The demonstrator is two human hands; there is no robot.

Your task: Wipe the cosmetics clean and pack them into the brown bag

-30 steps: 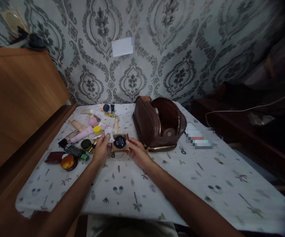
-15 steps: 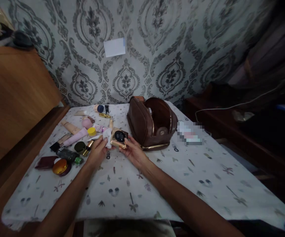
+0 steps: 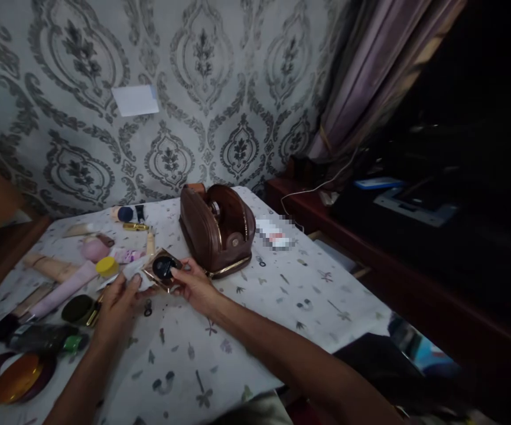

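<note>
My right hand (image 3: 194, 287) grips a square gold compact (image 3: 163, 268) with a round black centre, held tilted just above the patterned tablecloth (image 3: 255, 295). At the compact's left edge my left hand (image 3: 120, 301) pinches a white tissue (image 3: 132, 271). Just behind the compact a brown leather cosmetic bag (image 3: 217, 231) stands unzipped.
Cosmetics lie at the left: a pink tube (image 3: 62, 291), a yellow-capped jar (image 3: 107, 266), a pink sponge (image 3: 94, 249), a dark round jar (image 3: 77, 308), an orange-lidded compact (image 3: 16, 379), a green-capped bottle (image 3: 42, 339). A dark sideboard (image 3: 392, 248) and a curtain (image 3: 370, 71) are on the right.
The camera has swung right, so everything shifted left in view. My hands keep hold of the compact and tissue; the compact is more tilted and the tissue has slid to its left edge.
</note>
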